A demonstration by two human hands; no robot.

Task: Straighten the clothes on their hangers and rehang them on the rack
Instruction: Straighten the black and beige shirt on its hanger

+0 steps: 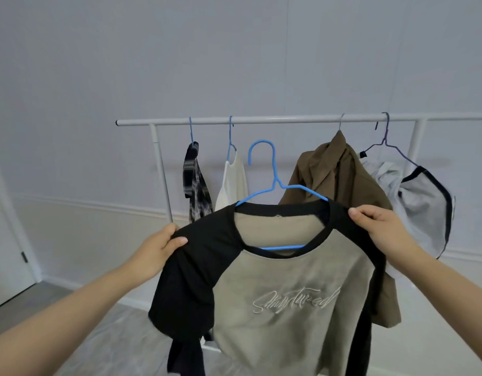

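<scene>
Hanging on a blue hanger (275,183), the tee (286,289) is held up in front of the rack (261,121), its hook below the bar and off it. The left hand (159,246) grasps the tee's black left shoulder, thumb on top; the right hand (380,226) grasps the right shoulder the same way. Behind, on the bar from left to right, hang a plaid shirt (195,183), a cream top (233,183), a brown jacket (340,180) and a grey garment (424,204), the last sitting crooked on its purple hanger (387,143).
</scene>
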